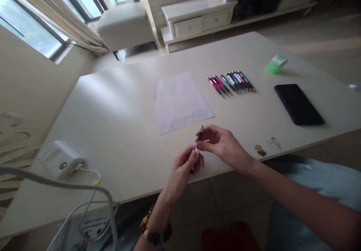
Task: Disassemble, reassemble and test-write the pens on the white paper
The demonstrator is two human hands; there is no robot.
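A white and black ballpoint pen (200, 135) is held between both hands over the table's near edge, its metal tip pointing up and away. My left hand (186, 161) grips the lower white part, thumb on top. Around the upper black part close the thumb and fingers of my right hand (218, 142). Just beyond the hands lies a sheet of white paper (180, 97) with rows of small handwriting along its near edge. Several pens (231, 82) in pink, teal, white and blue lie side by side to the right of the paper.
On the right of the white table (124, 138) are a black phone-like slab (299, 104) and a green and white box (276, 64). Small stickers (260, 150) mark the near edge. A white device (63, 160) with a cable (93, 189) stands at left.
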